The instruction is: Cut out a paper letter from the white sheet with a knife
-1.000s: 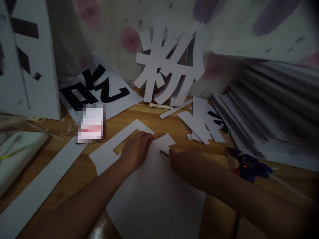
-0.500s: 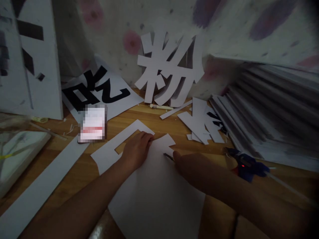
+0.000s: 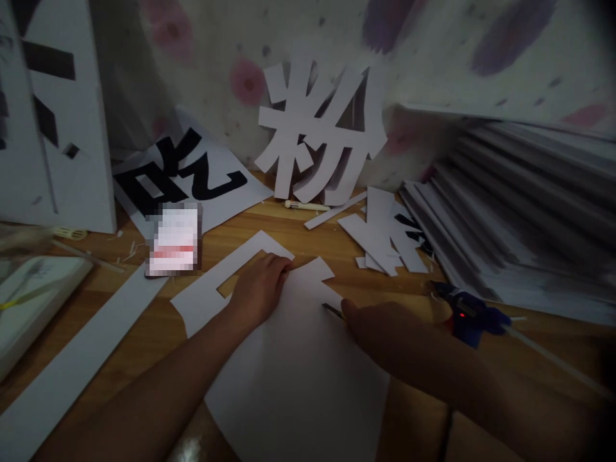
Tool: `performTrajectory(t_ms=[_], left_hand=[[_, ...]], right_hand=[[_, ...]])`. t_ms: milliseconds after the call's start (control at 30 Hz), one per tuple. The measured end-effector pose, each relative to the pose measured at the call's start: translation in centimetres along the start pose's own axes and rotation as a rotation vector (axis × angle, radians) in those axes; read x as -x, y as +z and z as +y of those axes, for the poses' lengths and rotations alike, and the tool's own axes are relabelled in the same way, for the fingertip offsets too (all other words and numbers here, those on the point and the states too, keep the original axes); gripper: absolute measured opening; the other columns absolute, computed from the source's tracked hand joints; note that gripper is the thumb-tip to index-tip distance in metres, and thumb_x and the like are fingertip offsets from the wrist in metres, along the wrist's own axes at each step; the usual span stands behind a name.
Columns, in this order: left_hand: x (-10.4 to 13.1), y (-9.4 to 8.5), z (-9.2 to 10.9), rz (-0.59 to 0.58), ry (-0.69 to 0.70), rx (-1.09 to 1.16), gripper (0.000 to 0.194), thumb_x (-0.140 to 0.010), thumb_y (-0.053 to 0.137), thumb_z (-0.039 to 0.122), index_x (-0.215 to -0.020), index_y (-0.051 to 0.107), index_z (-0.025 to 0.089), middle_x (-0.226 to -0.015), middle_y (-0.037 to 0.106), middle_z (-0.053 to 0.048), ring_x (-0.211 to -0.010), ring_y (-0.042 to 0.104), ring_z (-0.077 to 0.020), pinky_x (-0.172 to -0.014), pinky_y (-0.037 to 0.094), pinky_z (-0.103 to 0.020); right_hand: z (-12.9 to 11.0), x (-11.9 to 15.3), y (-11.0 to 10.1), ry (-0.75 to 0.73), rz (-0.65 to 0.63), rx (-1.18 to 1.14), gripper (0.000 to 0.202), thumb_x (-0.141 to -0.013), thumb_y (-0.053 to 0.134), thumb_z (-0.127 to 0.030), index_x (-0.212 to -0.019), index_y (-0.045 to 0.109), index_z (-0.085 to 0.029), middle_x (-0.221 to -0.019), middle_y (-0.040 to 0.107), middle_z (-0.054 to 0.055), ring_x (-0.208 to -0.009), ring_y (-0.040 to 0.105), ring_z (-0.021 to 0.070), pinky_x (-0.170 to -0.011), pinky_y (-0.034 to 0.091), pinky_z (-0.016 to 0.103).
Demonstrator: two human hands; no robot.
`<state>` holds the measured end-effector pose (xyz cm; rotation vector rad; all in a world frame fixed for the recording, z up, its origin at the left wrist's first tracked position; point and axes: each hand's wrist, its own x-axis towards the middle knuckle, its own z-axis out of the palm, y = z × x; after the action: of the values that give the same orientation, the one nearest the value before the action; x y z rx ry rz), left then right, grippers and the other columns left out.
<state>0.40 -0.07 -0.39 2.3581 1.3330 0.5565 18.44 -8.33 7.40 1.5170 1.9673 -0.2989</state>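
A large white board sheet (image 3: 298,378) lies in front of me, with a notch cut at its far right edge. My left hand (image 3: 257,289) is closed at the sheet's far left edge, fingers curled together on it; the fingertips are partly hidden. In my closed right hand (image 3: 375,327) is a craft knife (image 3: 332,312), its dark blade pointing left over the sheet near the notch. Whether the tip touches the board I cannot tell. Beside and partly under my left wrist lies a white cut-out piece (image 3: 197,298) with a rectangular opening.
A white 3D character (image 3: 322,128) stands at the back, behind a pen (image 3: 307,206). A blue glue gun (image 3: 469,314) with a red light lies right, below stacked boards (image 3: 486,212). Scraps (image 3: 373,247), a printed sheet (image 3: 226,208), a blurred-out phone (image 3: 173,240) and a long strip (image 3: 86,346) lie around.
My right hand and the knife have moved slightly right and toward me over the sheet. My left hand keeps its place on the board. The whole view has shifted a little.
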Motion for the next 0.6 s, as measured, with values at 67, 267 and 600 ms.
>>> performTrajectory(t_ms=[67,267,600], left_hand=[[0.0,0.0,0.0,-0.004,0.0,0.0,0.018,-0.086,0.043,0.017,-0.096,0.057,0.021,-0.094,0.059,-0.002,-0.091,0.053,-0.0185,-0.081,0.041,-0.032],[0.0,0.1,-0.2,-0.001,0.019,0.008,0.017,-0.086,0.043,0.017,-0.096,0.056,0.021,-0.095,0.059,-0.003,-0.092,0.053,-0.0192,-0.081,0.041,-0.033],[0.0,0.0,-0.1,0.021,0.043,-0.003,0.018,-0.086,0.043,0.016,-0.095,0.057,0.019,-0.093,0.06,-0.003,-0.091,0.053,-0.0187,-0.08,0.041,-0.032]], right_hand=[[0.1,0.0,0.2,0.001,0.0,-0.008,0.034,-0.082,0.035,-0.005,-0.112,0.05,-0.013,-0.068,0.066,0.01,-0.061,0.066,0.0266,-0.045,0.042,0.029],[0.3,0.6,0.5,0.027,0.003,-0.036,0.034,-0.08,0.039,-0.003,-0.109,0.05,-0.015,-0.069,0.067,0.01,-0.06,0.066,0.0263,-0.047,0.043,0.031],[1.1,1.4,2.5,0.006,0.079,-0.002,0.03,-0.08,0.044,-0.008,-0.108,0.051,-0.012,-0.067,0.066,0.012,-0.059,0.066,0.0292,-0.042,0.044,0.032]])
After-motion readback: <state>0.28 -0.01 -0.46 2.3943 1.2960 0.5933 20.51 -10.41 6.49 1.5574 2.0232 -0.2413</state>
